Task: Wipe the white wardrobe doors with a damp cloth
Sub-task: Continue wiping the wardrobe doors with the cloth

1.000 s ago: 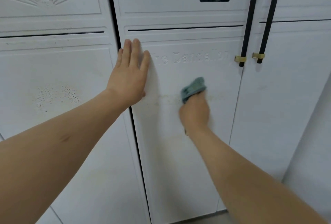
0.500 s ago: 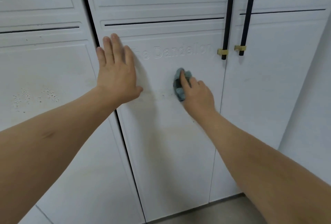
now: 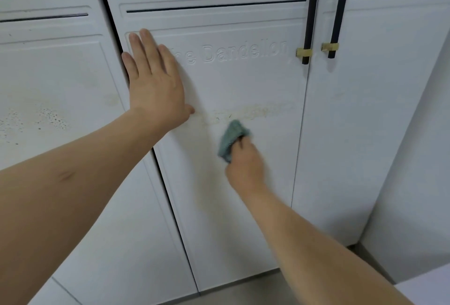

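The fingers of the right hand are curled tight around a small blue-green cloth, bunched into a wad with a ribbed edge showing against the knuckles. The cloth sticks out past the fingers toward the upper left, and its long axis runs steeply up the door, leaning a little to the right at the top. It is pressed against the middle door of a white wardrobe, just below a yellowish smear that runs sideways across the panel. The right forearm reaches in from the lower right corner.

The left hand lies flat on the same door near its left edge, palm against the surface, fingers stretched out, close together and pointing up, grasping nothing. Its thumb points right, toward the smear. The left forearm crosses the lower left of the view.

Raised white lettering reading "Dandelion" sits above the smear, partly hidden by the left hand. Two black bar handles with gold fittings hang at the upper right, one on each side of the seam between the middle door and the right door. The left door carries a patch of dark speckles.
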Demonstrator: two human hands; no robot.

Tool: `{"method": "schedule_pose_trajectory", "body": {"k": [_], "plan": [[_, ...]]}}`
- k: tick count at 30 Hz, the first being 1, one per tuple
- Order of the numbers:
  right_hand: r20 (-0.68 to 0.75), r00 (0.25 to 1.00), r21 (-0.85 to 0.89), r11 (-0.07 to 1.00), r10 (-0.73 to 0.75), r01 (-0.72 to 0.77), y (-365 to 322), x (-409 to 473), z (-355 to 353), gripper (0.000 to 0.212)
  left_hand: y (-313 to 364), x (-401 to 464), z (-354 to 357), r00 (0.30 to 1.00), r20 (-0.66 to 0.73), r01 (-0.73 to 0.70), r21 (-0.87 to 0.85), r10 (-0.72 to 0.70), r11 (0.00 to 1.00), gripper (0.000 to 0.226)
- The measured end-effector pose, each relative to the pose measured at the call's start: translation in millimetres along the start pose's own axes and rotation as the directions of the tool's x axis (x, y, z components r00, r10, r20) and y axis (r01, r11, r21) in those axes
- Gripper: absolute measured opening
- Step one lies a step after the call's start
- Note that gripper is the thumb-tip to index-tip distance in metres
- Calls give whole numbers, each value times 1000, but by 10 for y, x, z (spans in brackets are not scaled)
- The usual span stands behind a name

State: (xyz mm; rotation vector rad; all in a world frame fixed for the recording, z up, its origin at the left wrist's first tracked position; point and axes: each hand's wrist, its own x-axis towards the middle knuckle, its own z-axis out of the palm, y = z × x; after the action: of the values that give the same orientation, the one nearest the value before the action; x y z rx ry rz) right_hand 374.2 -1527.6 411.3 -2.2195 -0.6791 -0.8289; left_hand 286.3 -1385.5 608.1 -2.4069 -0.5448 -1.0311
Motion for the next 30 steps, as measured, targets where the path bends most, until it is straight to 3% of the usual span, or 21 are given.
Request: {"method": "schedule_pose_trajectory", "body": {"k": [2,5,9,16,20,23,25,27,28,30], "plan": [[39,977,-80,974,-210,213,-352,-85,140,69,5,9,1,1000,2,-1,6,1,1000,137],[36,941,-117,934,-336,338,-523,-6,97,75,-5,17,-19,1000,7,1,14,-1,1000,137],[-55,923,-237,903,-380,357,-10,221,-211,69,15,3,-32,1000,14,11,24,-12,1000,136],[-55,942,-345,891,-332,294,569,354,-485,78,4,1,-23,1000,6,13,45,-13,999,138],[-111,966,-315,930,-235,190,686,314,-352,81,-9,3,11,1000,-4,7,57,-7,998,138],[-118,992,-201,976,55,-78,915,128,-314,70,-7,3,24,1000,-10,4,60,-3,998,138],[-142,913,17,923,382,-384,967,6,-280,50,-9,9,41,1000,-14,1,65,0,998,136],[-122,793,220,795,597,-565,783,-55,-181,45,-15,1,55,1000,-26,-7,52,9,999,134],[-104,789,261,782,605,-565,611,-71,-115,45,-29,-5,78,999,-33,-9,46,11,999,134],[-99,906,246,892,411,-378,189,-78,60,53,-73,-2,118,998,-51,-19,35,21,999,135]]}}
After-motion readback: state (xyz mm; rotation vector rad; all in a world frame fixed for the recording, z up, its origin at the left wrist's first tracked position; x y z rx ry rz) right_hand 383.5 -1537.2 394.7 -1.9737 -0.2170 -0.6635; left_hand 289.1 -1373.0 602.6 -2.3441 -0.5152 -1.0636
